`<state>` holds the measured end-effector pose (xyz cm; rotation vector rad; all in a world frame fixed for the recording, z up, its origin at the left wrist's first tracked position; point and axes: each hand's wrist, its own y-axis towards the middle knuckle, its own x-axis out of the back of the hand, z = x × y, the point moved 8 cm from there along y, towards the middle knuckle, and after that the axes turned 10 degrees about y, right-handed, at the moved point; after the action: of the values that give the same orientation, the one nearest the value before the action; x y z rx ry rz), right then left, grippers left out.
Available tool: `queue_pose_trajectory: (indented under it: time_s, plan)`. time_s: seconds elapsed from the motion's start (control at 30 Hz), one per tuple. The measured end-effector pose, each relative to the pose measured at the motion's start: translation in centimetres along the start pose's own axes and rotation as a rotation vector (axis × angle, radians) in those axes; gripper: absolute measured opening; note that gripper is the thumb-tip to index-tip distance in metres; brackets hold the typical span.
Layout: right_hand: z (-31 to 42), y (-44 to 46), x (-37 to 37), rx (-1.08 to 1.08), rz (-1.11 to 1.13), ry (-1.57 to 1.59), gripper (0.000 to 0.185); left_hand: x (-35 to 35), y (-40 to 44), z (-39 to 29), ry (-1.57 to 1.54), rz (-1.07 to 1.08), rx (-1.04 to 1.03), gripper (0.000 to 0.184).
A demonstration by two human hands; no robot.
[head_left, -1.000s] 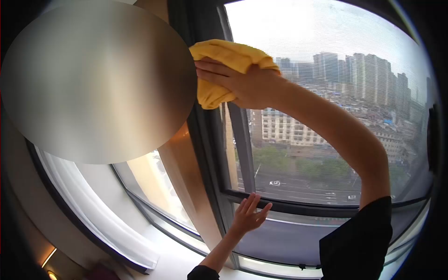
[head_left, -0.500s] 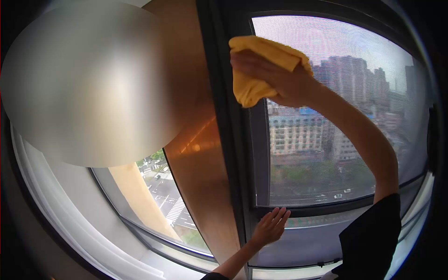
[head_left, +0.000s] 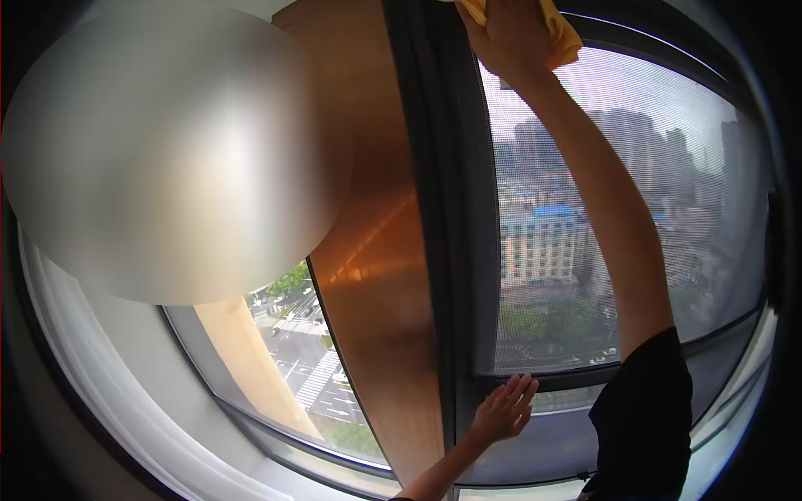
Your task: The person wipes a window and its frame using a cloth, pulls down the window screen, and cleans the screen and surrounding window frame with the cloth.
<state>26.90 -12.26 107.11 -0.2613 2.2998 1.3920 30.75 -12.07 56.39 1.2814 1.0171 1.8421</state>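
Observation:
High in the view, my right hand (head_left: 511,43) presses a yellow cloth (head_left: 565,40) near the top left corner of the window frame. Part of the cloth is cut off by the upper edge of the picture, and my hand covers some of it. Lower down, my left hand (head_left: 503,412) is open, its fingers stretched out at the dark bottom rail (head_left: 568,381) of the window. Whether it rests on the rail or just in front of it I cannot tell. Between the two hands lies a fine mesh screen (head_left: 543,326), with buildings showing through it.
A copper-coloured panel (head_left: 380,334) and a dark upright frame (head_left: 439,250) stand left of the screen. Farther left, a second window pane (head_left: 313,376) looks down on a road crossing. A white curtain (head_left: 92,351) hangs at the left edge. A round blurred patch hides the upper left.
My right hand has moved up with the cloth, from the upper left side of the screen to its top corner. My left hand has stayed by the bottom rail; the view has shifted slightly.

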Motion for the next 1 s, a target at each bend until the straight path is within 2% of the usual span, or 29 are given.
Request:
queue_pose_trajectory:
  time_s: [0.1,0.17,0.27,0.37,0.4,0.47,0.5,0.57,0.6,0.63,0.67,0.73,0.8,0.83,0.87,0.9,0.93,0.97,1.0]
  plan:
    - [2.4,0.7,-1.4,0.238,0.16,0.212,0.059,0.1,0.0,0.2,0.038,0.012,-0.005,0.05]
    - [3.4,0.6,-3.0,0.42,0.357,0.295,0.059,0.1,0.1,0.2,0.067,0.0,0.002,0.05]
    - [2.5,1.1,-3.3,0.451,0.29,0.389,0.058,0.1,-0.1,-0.1,0.101,-0.022,0.017,0.05]
    - [0.2,2.0,-1.7,0.43,0.302,0.192,0.057,0.0,-0.2,0.3,0.089,-0.037,0.026,0.049]
    - [-1.5,2.6,-0.2,0.315,0.314,0.123,0.053,0.2,-0.3,0.2,0.076,-0.044,0.03,0.049]
    - [-7.2,2.7,3.0,0.182,0.156,0.007,0.045,0.3,-0.3,0.1,0.056,-0.057,0.04,0.049]
    - [-9.4,2.8,5.8,0.046,0.121,0.056,0.044,0.3,-0.3,0.1,0.05,-0.062,0.04,0.049]
    - [-16.0,2.3,9.5,-0.033,-0.005,-0.173,0.043,0.5,-0.2,0.2,0.058,-0.065,0.039,0.047]
    - [-19.6,1.9,11.5,-0.152,-0.06,-0.246,0.043,0.6,0.0,0.1,0.071,-0.064,0.039,0.045]
    - [-20.4,1.7,13.2,-0.274,-0.116,-0.32,0.043,0.7,0.1,0.1,0.084,-0.061,0.038,0.044]
    - [-21.5,1.6,13.8,-0.453,-0.151,-0.254,0.044,0.8,0.3,0.0,0.096,-0.073,0.037,0.044]
    - [-19.1,1.2,14.7,-0.82,-0.23,-0.116,0.045,1.1,0.3,-0.1,0.126,-0.089,0.027,0.044]
    - [-19.7,2.3,10.6,-0.363,-0.281,-0.379,0.048,1.2,0.6,-0.1,0.14,-0.115,0.023,0.043]
    - [-16.7,2.9,8.1,-0.223,-0.253,-0.257,0.046,1.3,0.5,-0.2,0.146,-0.124,0.023,0.043]
    - [-12.9,3.5,5.9,-0.218,-0.14,-0.159,0.044,1.3,0.5,-0.2,0.15,-0.126,0.024,0.043]
    - [-9.2,3.5,3.3,-0.028,-0.12,-0.191,0.043,1.2,0.5,-0.1,0.151,-0.129,0.024,0.043]
    - [-7.1,3.6,0.6,-0.03,0.006,-0.056,0.044,1.3,0.4,-0.2,0.149,-0.13,0.023,0.043]
    - [-4.3,3.5,-0.4,-0.074,-0.001,0.141,0.046,1.4,0.3,-0.3,0.144,-0.126,0.026,0.042]
    - [-3.9,2.8,-4.8,-0.283,0.44,0.167,0.048,1.4,0.3,-0.2,0.139,-0.128,0.024,0.042]
